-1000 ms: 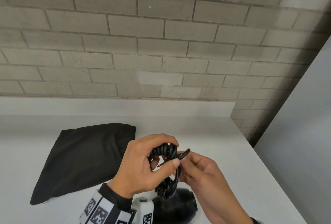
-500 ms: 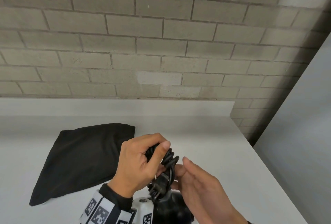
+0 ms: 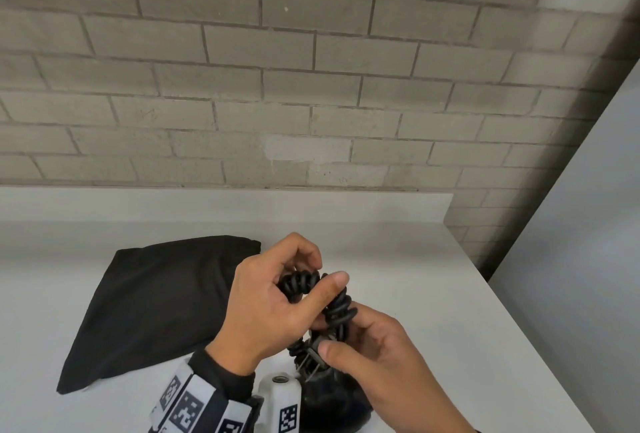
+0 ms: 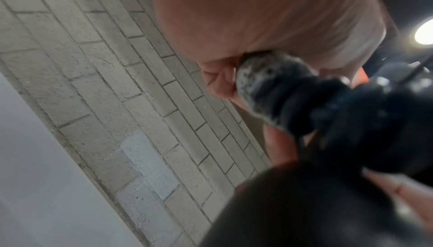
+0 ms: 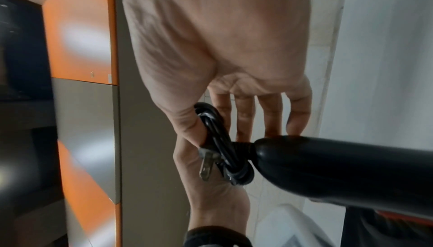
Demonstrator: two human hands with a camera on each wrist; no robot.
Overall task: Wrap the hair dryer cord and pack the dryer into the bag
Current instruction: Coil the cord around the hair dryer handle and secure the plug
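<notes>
4 items, listed left to right.

1. Bag [image 3: 152, 308]: black cloth, lying flat on the white surface [image 3: 408, 280], well to the left of the hands. Its mouth cannot be made out; nothing is in it yet, by the look of it.

2. Left hand [image 3: 266, 311]: raised above the surface, fingers and thumb curled round the upper loops of the cord [image 3: 341, 308].

3. Cord: black, coiled, gathered into a tight bundle between the 2 hands. The plug [image 5: 207, 160] with its bare prongs sits at the lower end of the bundle, next to the dryer [image 5: 339, 169] handle. The dryer hangs below the hands, near the front edge of the view.

4. Right hand [image 3: 377, 356]: thumb and fingers pinching the plug end against the bundle.

Progress, as judged: wrapping is nearly done, with the plug end being tucked or secured. Opening the bag and putting the dryer inside are both left.

Room: the surface's right edge runs diagonally just beyond the right hand, so that side is tight. A brick wall [image 3: 311, 86] stands behind. Bare surface lies between hands and wall, and the way left to the bag is unobstructed.
</notes>
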